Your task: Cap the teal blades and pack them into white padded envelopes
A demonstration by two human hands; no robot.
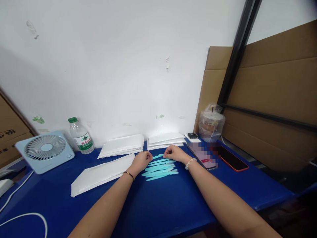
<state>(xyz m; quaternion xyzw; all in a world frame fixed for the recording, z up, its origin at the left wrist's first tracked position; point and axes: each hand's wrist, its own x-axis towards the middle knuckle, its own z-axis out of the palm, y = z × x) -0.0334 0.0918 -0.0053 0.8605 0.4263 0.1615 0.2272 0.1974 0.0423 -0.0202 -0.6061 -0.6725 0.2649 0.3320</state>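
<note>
Several slim turquoise sticks (160,172), shaped like eyebrow razors, lie side by side in a loose row on the blue table (158,205). My left hand (141,161) is closed in a pinch at the left end of the farthest turquoise stick (158,156). At that stick's other end, the fingers of my right hand (175,154) are pinched too. Fingertips hide both ends of this stick. Just left of my left hand lies a long white padded envelope (101,173).
Two stacks of white padded envelopes (122,144) (165,140) lie along the wall. To the left stand a blue fan (46,150) and a water bottle (81,137). On the right are two phones (204,157) (231,158), a small black device (193,136) and a bagged cup (211,124).
</note>
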